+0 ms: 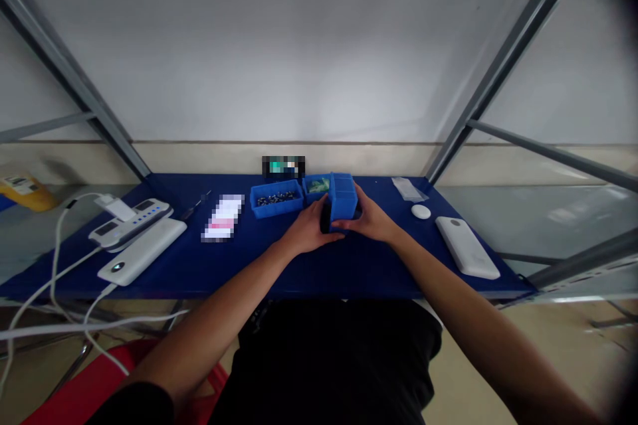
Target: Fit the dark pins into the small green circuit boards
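Note:
Near the middle of the blue tabletop [229, 272], a blue bin [343, 196] is tipped up on its side between my two hands. My left hand [312, 226] grips its left side, with the thumb along the bottom. From the right, my right hand [367, 214] is wrapped round the same bin. The inside of this bin is mostly hidden. Just left of it and behind my left hand stands a second blue bin [318, 186] with green items in it. Further left, a third blue bin [276, 198] holds many small metal pieces.
Left: a blurred-out phone-like screen [224, 218], a thin tool [188, 212], a white power bank [142, 252], a power strip [130, 224] and cables. Right: a plastic bag [409, 189], a round white object [421, 211], a white block [466, 247]. Metal posts flank the table.

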Action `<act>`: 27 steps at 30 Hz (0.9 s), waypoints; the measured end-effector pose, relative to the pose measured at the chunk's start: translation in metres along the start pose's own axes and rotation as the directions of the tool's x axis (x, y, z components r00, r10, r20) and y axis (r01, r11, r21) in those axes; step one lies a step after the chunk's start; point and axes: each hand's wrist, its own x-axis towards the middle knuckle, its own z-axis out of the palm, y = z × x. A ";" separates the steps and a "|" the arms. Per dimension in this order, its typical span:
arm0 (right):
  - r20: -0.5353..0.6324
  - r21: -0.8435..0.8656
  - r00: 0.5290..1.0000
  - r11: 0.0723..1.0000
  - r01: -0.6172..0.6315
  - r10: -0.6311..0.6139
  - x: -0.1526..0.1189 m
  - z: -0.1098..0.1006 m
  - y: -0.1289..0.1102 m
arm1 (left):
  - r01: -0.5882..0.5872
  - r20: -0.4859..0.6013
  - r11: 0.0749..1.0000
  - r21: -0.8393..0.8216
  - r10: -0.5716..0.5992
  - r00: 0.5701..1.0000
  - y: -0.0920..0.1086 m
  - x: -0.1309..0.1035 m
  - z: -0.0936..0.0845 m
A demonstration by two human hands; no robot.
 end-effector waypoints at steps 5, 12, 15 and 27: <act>-0.064 0.001 0.997 1.000 -0.030 0.030 0.002 0.009 0.002 | -0.020 0.003 0.999 -0.048 0.020 1.000 0.008 0.001 -0.003; -0.059 -0.042 0.998 0.999 -0.002 0.000 0.003 0.007 0.002 | -0.023 -0.020 0.997 -0.078 0.022 1.000 0.007 0.004 -0.003; -0.064 -0.056 0.998 0.998 0.003 -0.007 0.002 0.008 0.002 | -0.013 -0.013 0.997 -0.073 0.012 1.000 0.007 0.003 -0.003; -0.088 -0.074 0.996 0.997 -0.007 0.001 0.003 0.006 0.006 | 0.001 -0.047 0.998 -0.061 -0.003 0.999 0.000 0.002 0.001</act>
